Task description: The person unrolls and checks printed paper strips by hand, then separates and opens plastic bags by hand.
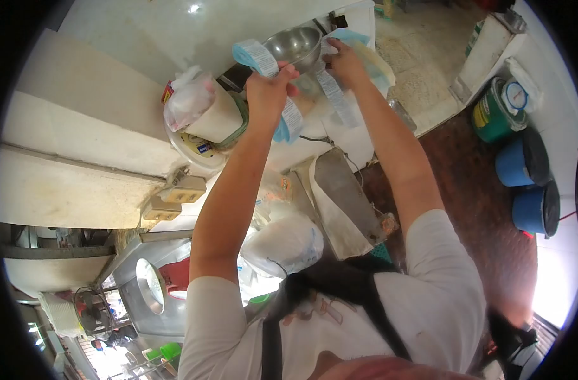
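My left hand (pixel 268 94) is closed around a bunched plastic packaging strip (pixel 254 56), light blue and white with small print. One end sticks up past my fingers and the other hangs below my wrist. To its right, my right hand (pixel 346 62) pinches translucent printed plastic film (pixel 332 92), which dangles below the fingers. More pale blue plastic (pixel 349 36) shows just behind that hand. Between and beyond both hands sits a round stainless steel bowl (pixel 294 45).
A white container (pixel 222 117) with a stuffed plastic bag (pixel 189 104) stands left of my left hand. Wall sockets (pixel 181 190) are nearer. Below my arms lie a metal sheet (pixel 346 196) and a white plastic bag (pixel 282 244). Green (pixel 492 120) and blue buckets (pixel 517 161) line the right wall.
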`<state>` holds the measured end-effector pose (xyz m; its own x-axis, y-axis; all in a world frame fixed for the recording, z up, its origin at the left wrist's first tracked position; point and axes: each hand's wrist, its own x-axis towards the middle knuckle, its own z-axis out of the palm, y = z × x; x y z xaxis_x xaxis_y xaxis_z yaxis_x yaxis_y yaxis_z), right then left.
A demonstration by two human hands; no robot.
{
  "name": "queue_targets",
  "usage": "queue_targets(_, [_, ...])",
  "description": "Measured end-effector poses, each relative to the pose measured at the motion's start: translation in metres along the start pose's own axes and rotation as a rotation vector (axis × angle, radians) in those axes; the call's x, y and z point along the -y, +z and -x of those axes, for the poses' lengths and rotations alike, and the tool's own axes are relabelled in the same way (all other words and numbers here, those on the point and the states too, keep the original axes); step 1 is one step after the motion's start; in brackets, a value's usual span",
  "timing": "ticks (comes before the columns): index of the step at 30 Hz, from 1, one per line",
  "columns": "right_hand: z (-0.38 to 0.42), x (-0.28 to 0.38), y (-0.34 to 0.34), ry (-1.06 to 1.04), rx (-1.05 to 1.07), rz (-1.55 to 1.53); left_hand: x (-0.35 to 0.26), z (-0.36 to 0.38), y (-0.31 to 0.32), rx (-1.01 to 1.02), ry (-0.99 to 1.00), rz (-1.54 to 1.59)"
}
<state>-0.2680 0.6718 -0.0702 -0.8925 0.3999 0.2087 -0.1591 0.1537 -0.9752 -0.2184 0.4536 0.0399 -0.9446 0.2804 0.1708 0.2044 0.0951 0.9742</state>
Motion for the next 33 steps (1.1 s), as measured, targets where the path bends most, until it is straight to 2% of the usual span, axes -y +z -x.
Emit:
queue_targets(2, [-0.017, -0.025, -0.001, -0.214, -0.037, 0.381, 0.002, 0.0, 0.003, 0.028, 0.016, 0.0])
queue_targets(3, [-0.019, -0.034, 0.001, -0.246, -0.084, 0.464, 0.003, 0.0, 0.003, 0.039, 0.024, -0.001])
queue_targets(4, [-0.02, -0.04, 0.002, -0.273, -0.135, 0.547, 0.003, 0.001, 0.003, 0.041, 0.029, 0.006])
queue_targets(6, [-0.016, -0.049, 0.003, -0.17, -0.3, 0.502, 0.004, 0.001, 0.004, 0.051, 0.036, 0.024])
queue_targets(9, [0.001, -0.018, -0.004, -0.031, -0.114, 0.567, -0.001, 0.005, 0.006, 0.071, 0.018, 0.02])
queue_targets(15, [0.02, -0.012, -0.001, -0.132, -0.181, 0.748, 0.006, 0.004, 0.012, 0.093, -0.003, 0.019])
queue_targets(18, [0.04, -0.007, -0.004, -0.207, -0.161, 1.084, 0.004, 0.006, 0.015, 0.085, -0.01, 0.001])
queue_targets(23, [0.063, -0.017, -0.014, -0.377, -0.277, 1.063, 0.011, 0.001, 0.014, 0.158, -0.036, 0.009])
queue_targets(27, [0.062, -0.043, -0.016, -0.538, -0.375, 0.913, 0.024, -0.007, 0.025, 0.181, -0.108, -0.047])
queue_targets(30, [0.078, -0.041, -0.023, -0.549, -0.307, 0.832, 0.025, -0.006, 0.035, 0.197, -0.115, -0.021])
queue_targets(33, [0.09, -0.032, -0.019, -0.581, -0.358, 0.859, 0.032, -0.012, 0.046, 0.197, -0.124, -0.063])
